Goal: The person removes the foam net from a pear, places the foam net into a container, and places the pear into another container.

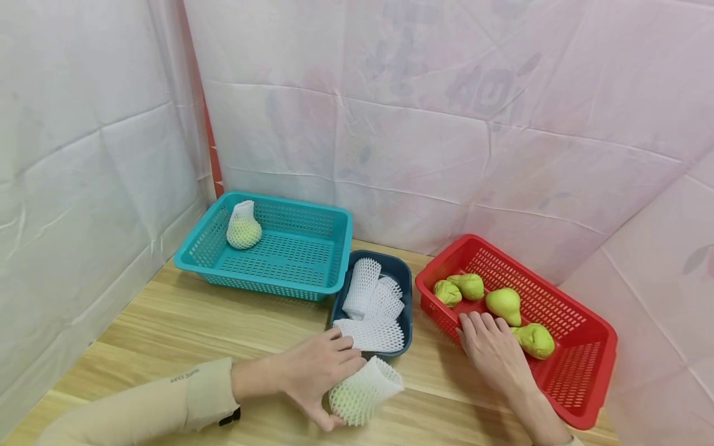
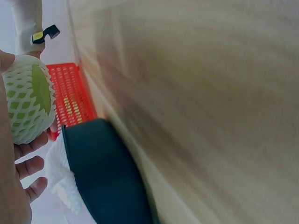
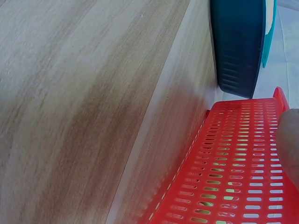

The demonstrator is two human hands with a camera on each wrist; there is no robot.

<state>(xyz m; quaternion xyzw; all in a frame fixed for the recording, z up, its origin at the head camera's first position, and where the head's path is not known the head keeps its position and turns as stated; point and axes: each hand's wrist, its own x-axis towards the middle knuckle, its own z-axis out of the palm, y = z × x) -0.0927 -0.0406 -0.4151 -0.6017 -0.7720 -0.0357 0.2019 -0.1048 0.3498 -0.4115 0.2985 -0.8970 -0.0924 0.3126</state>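
Note:
In the head view my left hand point(image 1: 320, 375) grips a pale green pear in a white foam net sleeve point(image 1: 365, 391) above the table. The net's loose end points right, and the pear's green skin shows through the mesh in the left wrist view. My right hand point(image 1: 496, 350) reaches over the near rim of the red basket point(image 1: 599, 328), its fingers extended and nothing seen in its grasp. Beside those fingers lie a green pear point(image 1: 537, 341) and another pear point(image 1: 504, 305); whether the fingertips touch either is unclear. Two wrinkled pears point(image 1: 467, 286) lie farther left inside.
A dark blue bin point(image 1: 409, 310) with several white foam nets point(image 1: 370, 334) stands between the hands. Behind it to the left is a teal basket point(image 1: 329, 248) holding one netted pear point(image 1: 244, 230). Light cloth walls point(image 1: 401, 142) enclose the wooden table point(image 1: 251, 328).

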